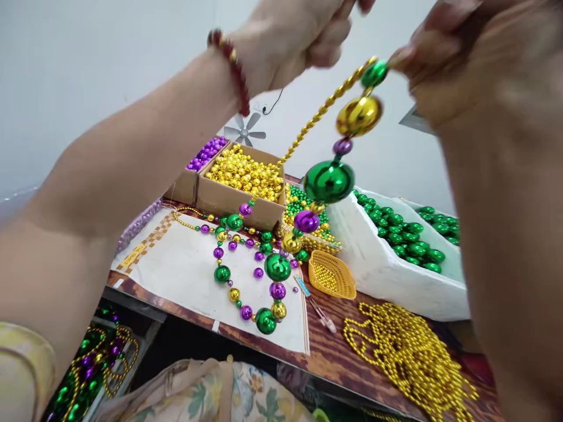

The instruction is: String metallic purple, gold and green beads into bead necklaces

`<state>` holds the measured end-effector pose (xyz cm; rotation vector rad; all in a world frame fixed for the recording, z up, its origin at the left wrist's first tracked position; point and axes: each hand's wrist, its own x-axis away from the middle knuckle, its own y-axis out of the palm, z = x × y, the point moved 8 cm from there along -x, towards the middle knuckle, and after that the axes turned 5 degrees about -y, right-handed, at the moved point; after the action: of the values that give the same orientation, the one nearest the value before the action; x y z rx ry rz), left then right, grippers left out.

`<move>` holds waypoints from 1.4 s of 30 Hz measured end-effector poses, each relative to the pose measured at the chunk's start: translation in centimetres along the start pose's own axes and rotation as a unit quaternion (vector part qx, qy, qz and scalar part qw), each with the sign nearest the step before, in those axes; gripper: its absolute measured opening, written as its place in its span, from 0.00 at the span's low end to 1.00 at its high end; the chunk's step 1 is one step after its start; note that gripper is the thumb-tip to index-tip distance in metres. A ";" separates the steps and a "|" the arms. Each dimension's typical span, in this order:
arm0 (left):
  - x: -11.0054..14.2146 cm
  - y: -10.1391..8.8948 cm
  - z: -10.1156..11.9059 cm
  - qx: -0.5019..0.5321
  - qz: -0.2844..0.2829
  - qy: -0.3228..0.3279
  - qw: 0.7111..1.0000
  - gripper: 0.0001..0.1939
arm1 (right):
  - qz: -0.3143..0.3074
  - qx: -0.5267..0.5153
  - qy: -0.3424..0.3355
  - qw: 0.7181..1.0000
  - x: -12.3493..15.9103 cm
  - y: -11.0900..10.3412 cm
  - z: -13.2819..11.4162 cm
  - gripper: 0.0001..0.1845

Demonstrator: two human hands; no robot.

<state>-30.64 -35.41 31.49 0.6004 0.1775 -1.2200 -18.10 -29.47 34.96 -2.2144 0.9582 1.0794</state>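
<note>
Both my hands are raised close to the camera. My left hand [299,35], with a red bead bracelet on its wrist, is closed around the upper end of a gold bead string [328,105]. My right hand [444,55] pinches the string at a small green bead [374,74]. Below it hang a large gold ball [359,115], a purple bead and a large green ball [329,181]. The strand of green, purple and gold balls [246,275] trails down onto a white cloth [185,275] on the table.
Cardboard boxes hold gold balls [246,170] and purple balls [206,153]. White foam trays [396,275] hold green balls. A yellow basket [332,274], a pen and a heap of gold bead strings [409,351] lie on the wooden table. A crate of finished strands [94,363] sits lower left.
</note>
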 end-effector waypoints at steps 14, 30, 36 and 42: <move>4.3 -2.9 -8.2 0.057 0.088 -0.049 0.993 0.15 | -0.140 0.048 0.160 0.976 8.2 2.6 8.9 0.11; 6.7 -6.0 -1.4 0.028 -0.016 0.234 0.972 0.14 | -0.224 0.111 0.111 0.962 11.6 4.2 7.1 0.11; 4.6 -8.8 -10.4 0.026 -0.025 -0.057 0.998 0.10 | -0.271 0.050 0.066 0.959 11.1 4.3 0.0 0.11; 8.7 4.1 -16.1 0.045 -0.366 -0.189 0.910 0.25 | -0.278 0.073 0.072 0.955 10.8 4.3 -3.1 0.11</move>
<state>-20.80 -33.33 15.67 0.3652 0.0110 -2.0590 -15.22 -38.35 27.30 -2.2575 0.3991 0.5754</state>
